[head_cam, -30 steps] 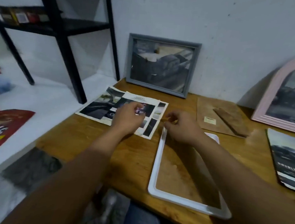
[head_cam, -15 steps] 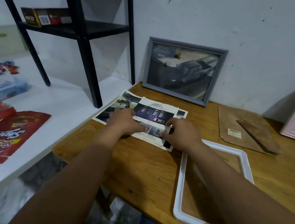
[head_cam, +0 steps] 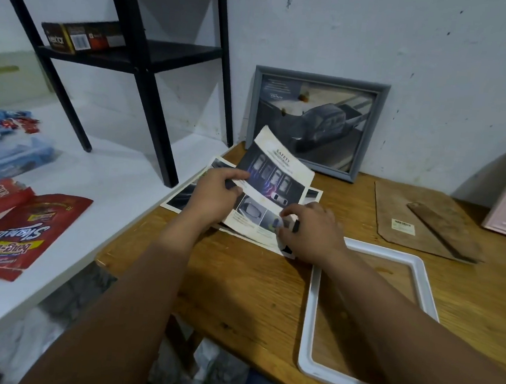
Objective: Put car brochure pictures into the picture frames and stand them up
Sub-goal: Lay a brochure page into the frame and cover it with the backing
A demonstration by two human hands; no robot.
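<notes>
Brochure pg (head_cam: 272,181) now lifted, hands (head_cam: 214,196).

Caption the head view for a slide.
Both hands, left hand and right hand, lift a printed car safety brochure page beside the empty white rectangular picture frame.

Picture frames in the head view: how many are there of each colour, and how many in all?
Grey frame, standing against the wall with a car picture in it: 1
White frame, lying flat and empty on the table: 1
Pink frame, only partly in view at the right edge: 1
Total: 3
</notes>
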